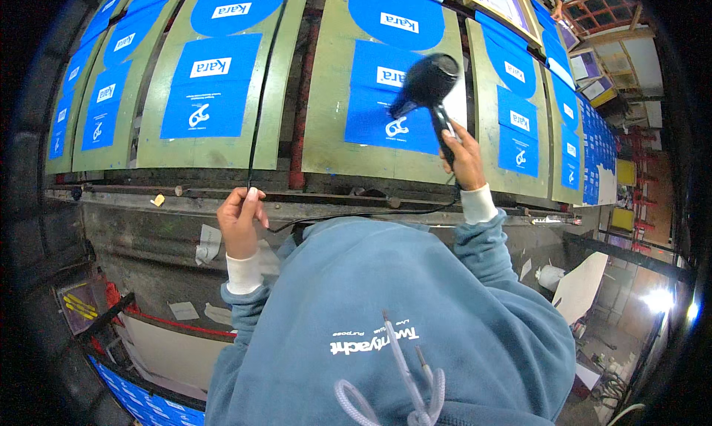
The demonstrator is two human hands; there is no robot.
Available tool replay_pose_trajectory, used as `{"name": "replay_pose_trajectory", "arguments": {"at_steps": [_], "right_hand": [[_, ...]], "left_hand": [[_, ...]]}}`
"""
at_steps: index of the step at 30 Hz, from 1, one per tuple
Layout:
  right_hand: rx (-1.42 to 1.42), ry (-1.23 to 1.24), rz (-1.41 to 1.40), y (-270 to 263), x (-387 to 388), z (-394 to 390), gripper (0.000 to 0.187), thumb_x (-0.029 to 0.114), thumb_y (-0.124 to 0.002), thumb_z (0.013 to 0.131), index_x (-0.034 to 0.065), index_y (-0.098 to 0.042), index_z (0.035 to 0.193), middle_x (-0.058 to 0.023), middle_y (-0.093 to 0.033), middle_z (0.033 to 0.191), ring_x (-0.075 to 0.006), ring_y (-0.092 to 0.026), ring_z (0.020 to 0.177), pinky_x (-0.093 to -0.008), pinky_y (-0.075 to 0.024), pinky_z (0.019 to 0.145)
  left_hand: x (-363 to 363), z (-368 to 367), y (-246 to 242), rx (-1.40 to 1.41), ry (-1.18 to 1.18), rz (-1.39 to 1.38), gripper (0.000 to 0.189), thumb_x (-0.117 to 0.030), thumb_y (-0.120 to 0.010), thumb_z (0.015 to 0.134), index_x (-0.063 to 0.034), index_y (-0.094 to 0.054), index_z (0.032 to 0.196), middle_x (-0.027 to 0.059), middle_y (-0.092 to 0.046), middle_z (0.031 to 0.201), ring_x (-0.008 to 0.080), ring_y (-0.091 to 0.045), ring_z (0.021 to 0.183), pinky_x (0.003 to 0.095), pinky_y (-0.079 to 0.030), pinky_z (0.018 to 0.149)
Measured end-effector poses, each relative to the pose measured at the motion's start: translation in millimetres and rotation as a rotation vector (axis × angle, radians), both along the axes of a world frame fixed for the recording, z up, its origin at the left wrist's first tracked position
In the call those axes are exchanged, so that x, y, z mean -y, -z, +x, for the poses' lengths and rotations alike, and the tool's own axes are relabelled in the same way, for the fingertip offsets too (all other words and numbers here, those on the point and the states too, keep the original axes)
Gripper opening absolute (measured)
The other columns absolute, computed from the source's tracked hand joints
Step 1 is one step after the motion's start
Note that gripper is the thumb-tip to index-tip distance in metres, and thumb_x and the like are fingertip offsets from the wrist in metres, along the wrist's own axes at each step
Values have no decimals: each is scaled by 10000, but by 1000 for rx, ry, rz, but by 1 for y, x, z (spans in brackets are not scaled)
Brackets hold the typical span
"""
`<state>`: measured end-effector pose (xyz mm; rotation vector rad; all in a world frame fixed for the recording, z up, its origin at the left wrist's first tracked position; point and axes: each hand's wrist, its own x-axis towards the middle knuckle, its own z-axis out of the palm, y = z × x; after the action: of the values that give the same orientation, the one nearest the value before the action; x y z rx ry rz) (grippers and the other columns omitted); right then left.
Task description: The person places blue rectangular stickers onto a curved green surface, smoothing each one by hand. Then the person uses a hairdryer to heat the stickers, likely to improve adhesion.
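Note:
My right hand grips the handle of a black hair dryer, its nozzle aimed down and left. Below the dryer lies a printed blue fabric panel on a green board; the dryer hides part of its white print. Between the thumb and fingers of my left hand runs a black power cord. From there the cord stretches away across another green board, right of its printed blue panel. A slack length of cord loops past my body towards the dryer.
More boards with printed blue fabric line both sides. A framed printing screen rests at the upper right, near another person's hand. A metal rail runs along the near edge. Paper scraps lie below left.

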<state>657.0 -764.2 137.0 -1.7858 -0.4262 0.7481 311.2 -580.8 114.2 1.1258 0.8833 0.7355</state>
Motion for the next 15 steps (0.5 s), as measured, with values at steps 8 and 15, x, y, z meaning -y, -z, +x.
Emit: {"name": "replay_pose_trajectory", "arguments": {"at_steps": [8, 15], "right_hand": [[21, 62, 6, 3, 15, 21, 432, 243, -523, 918, 35, -467, 1292, -27, -510, 632, -69, -421, 442, -204, -323, 388], [-55, -18, 55, 3, -28, -15, 438, 244, -537, 915, 29, -471, 1291, -38, -520, 656, -76, -420, 457, -208, -328, 398]], "left_hand": [[-1, -6, 11, -8, 43, -63, 203, -165, -554, 913, 6, -587, 809, -3, -470, 573, 67, -434, 482, 217, -371, 430], [-1, -4, 10, -32, 166, -80, 198, -172, -565, 908, 1, -587, 814, -1, -494, 564, 79, -487, 486, 218, -380, 462]]}}
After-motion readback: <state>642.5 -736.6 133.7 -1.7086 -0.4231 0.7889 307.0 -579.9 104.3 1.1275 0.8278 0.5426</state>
